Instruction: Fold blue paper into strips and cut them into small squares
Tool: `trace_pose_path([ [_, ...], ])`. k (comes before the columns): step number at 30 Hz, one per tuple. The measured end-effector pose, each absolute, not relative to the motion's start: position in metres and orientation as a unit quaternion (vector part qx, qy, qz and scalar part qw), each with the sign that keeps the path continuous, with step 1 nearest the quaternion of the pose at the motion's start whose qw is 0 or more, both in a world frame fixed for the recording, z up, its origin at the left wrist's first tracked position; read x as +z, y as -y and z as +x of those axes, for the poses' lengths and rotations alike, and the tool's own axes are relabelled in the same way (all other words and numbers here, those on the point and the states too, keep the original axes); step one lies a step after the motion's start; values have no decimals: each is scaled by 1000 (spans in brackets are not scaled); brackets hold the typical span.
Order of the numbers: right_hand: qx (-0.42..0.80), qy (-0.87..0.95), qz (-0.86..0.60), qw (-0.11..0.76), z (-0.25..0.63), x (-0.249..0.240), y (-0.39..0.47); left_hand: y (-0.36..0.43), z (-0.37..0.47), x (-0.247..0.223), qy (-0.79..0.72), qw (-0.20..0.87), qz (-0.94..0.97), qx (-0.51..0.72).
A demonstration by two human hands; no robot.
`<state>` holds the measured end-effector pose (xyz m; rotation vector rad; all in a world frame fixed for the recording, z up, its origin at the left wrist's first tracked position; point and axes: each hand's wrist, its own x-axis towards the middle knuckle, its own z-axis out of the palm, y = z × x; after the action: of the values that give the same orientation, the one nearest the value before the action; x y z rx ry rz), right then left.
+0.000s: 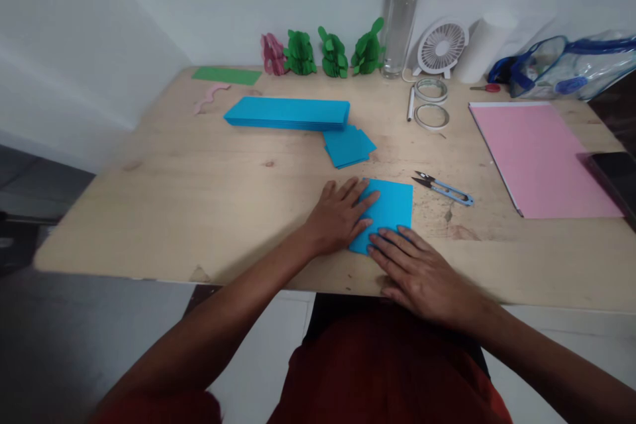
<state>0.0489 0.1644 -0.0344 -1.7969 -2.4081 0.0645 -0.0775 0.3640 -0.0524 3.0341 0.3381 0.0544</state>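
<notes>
A square of blue paper [390,204] lies flat near the front edge of the table. My left hand [339,217] rests on its left side with the fingers spread. Across its lower right corner lie the outstretched fingers of my right hand [415,271], palm down. Just behind the square is a small pile of cut blue paper pieces [349,146], partly under a long folded stack of blue paper [288,112]. Thread snips [444,189] with a light blue handle lie to the right of the square, not touching either hand.
Green paper figures [301,53] and a pink one [273,54] stand along the wall. Behind are a glass bottle [400,26], a small fan [442,48] and tape rolls [431,116]. Pink sheets [541,159], a phone [616,175] and a clear pouch [586,69] occupy the right side.
</notes>
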Motion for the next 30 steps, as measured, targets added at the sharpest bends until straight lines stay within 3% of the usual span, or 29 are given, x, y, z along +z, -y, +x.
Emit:
trace_pose_path([
  [14, -5, 760, -643, 94, 20, -34, -173, -362, -78, -59, -109, 26, 994, 17],
  [24, -70, 742, -662, 84, 52, -30, -116, -363, -79, -64, -110, 28, 993, 30],
  [30, -63, 751, -649, 98, 36, -38, -141, -362, -79, -64, -109, 22, 993, 35],
])
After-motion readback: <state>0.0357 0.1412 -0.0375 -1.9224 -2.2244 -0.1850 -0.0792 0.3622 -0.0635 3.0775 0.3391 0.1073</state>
